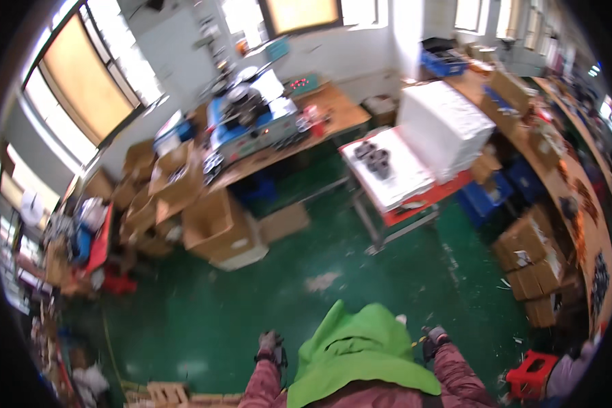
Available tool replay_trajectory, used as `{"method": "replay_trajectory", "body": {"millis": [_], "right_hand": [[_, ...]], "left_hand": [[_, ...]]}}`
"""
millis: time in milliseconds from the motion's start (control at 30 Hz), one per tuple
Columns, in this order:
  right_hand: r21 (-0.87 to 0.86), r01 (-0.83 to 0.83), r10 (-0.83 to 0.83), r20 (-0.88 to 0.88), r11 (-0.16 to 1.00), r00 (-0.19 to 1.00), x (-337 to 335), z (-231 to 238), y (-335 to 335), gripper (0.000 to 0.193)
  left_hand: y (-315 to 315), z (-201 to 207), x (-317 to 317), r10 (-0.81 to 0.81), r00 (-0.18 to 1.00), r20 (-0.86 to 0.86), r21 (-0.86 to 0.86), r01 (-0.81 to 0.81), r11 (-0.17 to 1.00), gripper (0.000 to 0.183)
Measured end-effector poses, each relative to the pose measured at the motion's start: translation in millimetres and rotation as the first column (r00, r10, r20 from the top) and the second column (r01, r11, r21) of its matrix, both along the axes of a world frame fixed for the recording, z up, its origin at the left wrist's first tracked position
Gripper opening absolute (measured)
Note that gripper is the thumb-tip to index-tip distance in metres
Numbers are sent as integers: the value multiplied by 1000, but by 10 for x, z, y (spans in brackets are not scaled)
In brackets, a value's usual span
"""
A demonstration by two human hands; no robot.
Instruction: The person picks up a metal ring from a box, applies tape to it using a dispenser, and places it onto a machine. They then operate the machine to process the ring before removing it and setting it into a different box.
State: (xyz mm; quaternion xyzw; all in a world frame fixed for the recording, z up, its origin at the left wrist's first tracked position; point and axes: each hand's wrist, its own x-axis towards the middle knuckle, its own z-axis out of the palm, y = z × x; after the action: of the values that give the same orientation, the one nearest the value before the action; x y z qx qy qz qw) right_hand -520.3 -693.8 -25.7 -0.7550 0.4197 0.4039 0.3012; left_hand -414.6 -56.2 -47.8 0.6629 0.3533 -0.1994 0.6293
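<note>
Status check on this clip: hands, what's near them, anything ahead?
Left hand: low, left of green cloth, grip unclear. Right hand: cloth's other side, grip unclear. Ahead: red-topped table, dark parts on its white slab.

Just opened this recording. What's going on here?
A person in pink sleeves is on a green floor, with green cloth between the arms. The left hand and right hand are low on either side of it; blur hides whether either grip holds anything. Ahead, dark parts lie on a white-covered table beside a white block, with a wooden workbench to its left.
</note>
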Motion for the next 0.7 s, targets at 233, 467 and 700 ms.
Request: {"method": "replay_trajectory", "body": {"millis": [233,467,700], "right_hand": [[53,216,-216,-8,975,976,995,658,596,54],[91,35,-36,7,995,999,2302,564,1029,76],[113,-197,187,96,974,978,4079,644,1396,79]], "left_hand": [[463,146,-743,61,968,-245,170,-19,985,49],[580,-460,-1442,84,913,-398,-84,-127,988,46],[84,-65,-132,763,511,-395,-181,-858,480,50]]}}
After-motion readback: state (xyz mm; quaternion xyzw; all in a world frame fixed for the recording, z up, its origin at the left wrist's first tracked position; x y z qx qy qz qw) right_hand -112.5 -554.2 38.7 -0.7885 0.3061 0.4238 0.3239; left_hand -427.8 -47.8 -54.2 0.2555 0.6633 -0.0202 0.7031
